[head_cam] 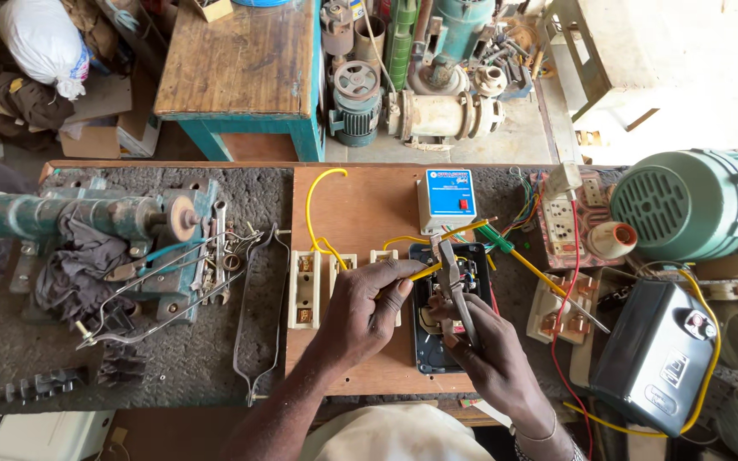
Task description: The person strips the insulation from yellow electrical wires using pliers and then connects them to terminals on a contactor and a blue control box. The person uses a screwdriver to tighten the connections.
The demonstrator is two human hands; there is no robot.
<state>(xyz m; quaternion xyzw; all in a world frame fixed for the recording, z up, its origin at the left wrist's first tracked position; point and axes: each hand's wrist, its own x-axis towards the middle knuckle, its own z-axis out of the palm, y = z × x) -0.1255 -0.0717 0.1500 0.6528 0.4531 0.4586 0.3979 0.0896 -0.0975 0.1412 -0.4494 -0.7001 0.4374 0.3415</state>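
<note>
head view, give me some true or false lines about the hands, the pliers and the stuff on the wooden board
1. The right hand holds pliers over the black switch box. True.
2. The left hand pinches a red wire. False: it pinches a yellow wire.
3. A blue and white box sits on the wooden board beyond the hands. True.
4. The big green motor lies at the left end of the bench. False: it is at the right end.
5. White fuse holders are fixed to the board left of the left hand. True.
</note>
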